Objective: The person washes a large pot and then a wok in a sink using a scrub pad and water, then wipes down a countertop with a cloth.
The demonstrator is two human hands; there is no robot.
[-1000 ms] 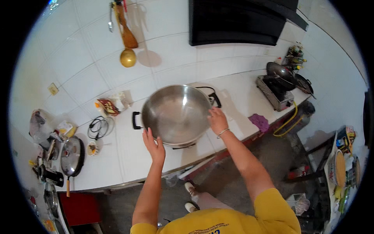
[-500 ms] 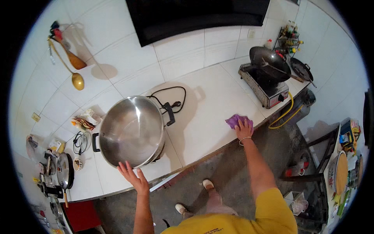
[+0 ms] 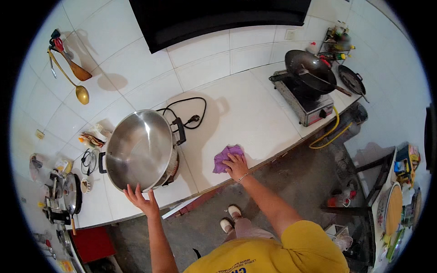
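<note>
Here, right hand (image 3: 236, 164) presses purple cloth (image 3: 226, 157) (steel pot (image 3: 139, 149) touches left hand (image 3: 142, 200)).

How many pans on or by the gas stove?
2: a dark wok sits on the stove, and a flat black pan lies to its right on the counter. More may be hidden behind.

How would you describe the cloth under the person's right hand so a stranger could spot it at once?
Start at the white tiled counter. Near its front edge, right of the big steel pot, lies a small crumpled cloth under the right hand. It is the only purple thing there.
</note>
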